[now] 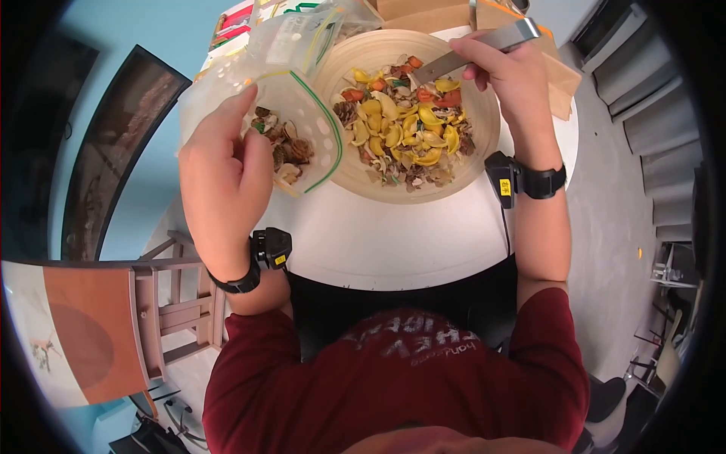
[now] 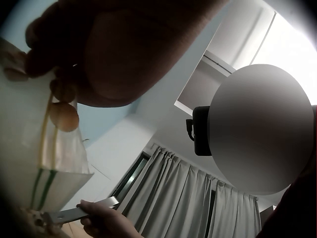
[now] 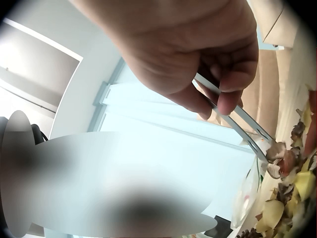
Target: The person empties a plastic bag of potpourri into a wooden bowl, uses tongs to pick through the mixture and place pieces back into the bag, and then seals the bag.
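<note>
My left hand (image 1: 227, 178) grips the rim of a clear zip bag (image 1: 327, 155) with a green-edged opening; dried brown pieces (image 1: 287, 147) lie inside it. In the left wrist view the fingers of that hand (image 2: 54, 59) pinch the bag's edge (image 2: 62, 153). My right hand (image 1: 503, 79) holds metal tongs (image 1: 446, 66) over a round wooden bowl (image 1: 484, 144) of yellow, orange and brown dried pieces (image 1: 401, 129). The right wrist view shows the right hand (image 3: 198, 54) pinching the tongs (image 3: 237, 126), whose tips are at brown pieces (image 3: 277, 153).
Another clear zip bag (image 1: 291, 38) lies behind the held one. Brown paper bags (image 1: 556, 79) stand at the table's back right, beyond the bowl. The white table (image 1: 363, 246) has its curved edge near my body. A wooden chair frame (image 1: 178, 306) stands at the left.
</note>
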Motion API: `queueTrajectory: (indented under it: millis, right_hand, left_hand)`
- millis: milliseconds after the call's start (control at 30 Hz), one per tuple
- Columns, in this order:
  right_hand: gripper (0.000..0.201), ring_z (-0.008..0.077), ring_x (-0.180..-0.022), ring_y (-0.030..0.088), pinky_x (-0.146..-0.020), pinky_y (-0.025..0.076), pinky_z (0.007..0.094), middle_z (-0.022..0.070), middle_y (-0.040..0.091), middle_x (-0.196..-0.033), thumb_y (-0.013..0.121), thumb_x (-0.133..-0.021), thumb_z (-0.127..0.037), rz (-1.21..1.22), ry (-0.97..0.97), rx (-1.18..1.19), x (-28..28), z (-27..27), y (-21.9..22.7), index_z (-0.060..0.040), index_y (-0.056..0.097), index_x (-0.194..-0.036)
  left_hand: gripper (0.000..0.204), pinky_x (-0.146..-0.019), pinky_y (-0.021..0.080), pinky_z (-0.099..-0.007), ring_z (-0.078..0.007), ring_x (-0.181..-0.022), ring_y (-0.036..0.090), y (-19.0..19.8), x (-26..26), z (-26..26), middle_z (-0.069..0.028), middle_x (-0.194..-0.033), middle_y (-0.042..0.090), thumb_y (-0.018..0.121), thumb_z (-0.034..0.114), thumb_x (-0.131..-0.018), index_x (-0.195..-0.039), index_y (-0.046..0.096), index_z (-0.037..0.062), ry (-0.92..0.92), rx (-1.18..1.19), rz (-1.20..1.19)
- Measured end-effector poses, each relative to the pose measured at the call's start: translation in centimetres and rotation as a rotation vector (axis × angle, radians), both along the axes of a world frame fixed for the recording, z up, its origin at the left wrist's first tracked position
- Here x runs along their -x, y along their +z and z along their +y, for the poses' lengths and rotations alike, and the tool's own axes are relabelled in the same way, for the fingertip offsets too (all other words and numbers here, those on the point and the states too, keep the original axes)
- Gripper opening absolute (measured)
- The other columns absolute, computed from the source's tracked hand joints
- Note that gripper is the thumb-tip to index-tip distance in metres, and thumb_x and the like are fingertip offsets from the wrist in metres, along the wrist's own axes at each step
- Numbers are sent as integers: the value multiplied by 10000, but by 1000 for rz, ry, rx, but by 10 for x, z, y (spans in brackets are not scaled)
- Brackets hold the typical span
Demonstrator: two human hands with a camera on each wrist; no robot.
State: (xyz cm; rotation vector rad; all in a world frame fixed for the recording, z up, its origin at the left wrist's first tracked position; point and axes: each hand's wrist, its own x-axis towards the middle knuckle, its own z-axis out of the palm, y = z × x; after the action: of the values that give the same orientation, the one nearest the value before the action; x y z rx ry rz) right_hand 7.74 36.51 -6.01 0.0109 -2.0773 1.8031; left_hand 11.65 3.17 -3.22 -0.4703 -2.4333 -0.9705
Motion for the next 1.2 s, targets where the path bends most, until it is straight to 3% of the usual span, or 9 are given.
queueTrajectory:
  millis: [267,367,467,500,567,667,1000,1100,1200]
  right_hand:
    - [186,100,-654,641,-562,457,228,55,724,-819,785,-882,-111,78,78,175,-52,-48,48,32,754,-996]
    - [196,105,-676,655,-595,497,235,76,738,-830,790,-872,-87,124,188,-71,-58,-87,32,36,761,-1021]
    - [207,109,-689,666,-617,521,242,81,746,-836,795,-864,-69,191,121,-109,-54,-86,32,33,769,-1042]
    - [216,108,-673,663,-604,513,243,72,751,-849,803,-855,-77,164,97,57,-52,-77,38,33,773,-1038]
    - [190,96,-659,655,-571,477,225,57,747,-822,804,-846,-92,215,-6,-72,-40,-50,44,24,773,-993]
    - [153,84,-640,640,-545,438,215,37,728,-770,802,-838,-106,-4,68,-369,-20,-7,36,7,767,-935]
    - [130,71,-613,631,-547,431,221,11,714,-733,818,-826,-111,-7,192,-317,-14,-13,24,-15,749,-881]
    - [167,87,-655,658,-589,515,237,33,721,-732,827,-826,-116,32,186,-283,-13,-11,25,21,733,-834]
    - [156,86,-654,656,-598,514,247,38,721,-730,835,-813,-106,-29,258,-242,-17,-15,29,15,739,-838]
  left_hand:
    - [381,-682,530,-402,-364,-736,648,-1,2,9,-220,-947,700,573,-43,-848,-1209,695,-48,-115,75,63]
    - [377,-677,529,-407,-360,-722,644,-3,3,14,-218,-922,697,573,-34,-849,-1206,694,-56,-141,20,44]
    - [384,-657,527,-391,-335,-680,637,-4,7,11,-213,-885,690,581,-25,-846,-1209,702,-50,-115,22,68]
    - [385,-647,524,-385,-318,-664,634,-3,6,9,-208,-874,689,584,-22,-845,-1210,705,-48,-84,22,56]
    - [388,-626,519,-372,-285,-631,629,-1,6,7,-199,-852,688,590,-17,-844,-1211,711,-43,-26,18,35]
    - [386,-599,508,-356,-240,-595,613,-4,11,6,-185,-838,691,598,-6,-848,-1214,717,-38,-14,3,70]
    - [371,-596,501,-343,-240,-591,608,-4,15,13,-183,-837,696,594,5,-858,-1203,724,-32,-34,8,55]
    - [371,-601,503,-347,-246,-594,609,-5,15,14,-187,-838,696,590,4,-859,-1202,724,-33,-40,19,58]
    - [375,-607,506,-350,-252,-600,612,-4,15,17,-192,-844,698,583,-1,-859,-1206,722,-32,-44,26,50]
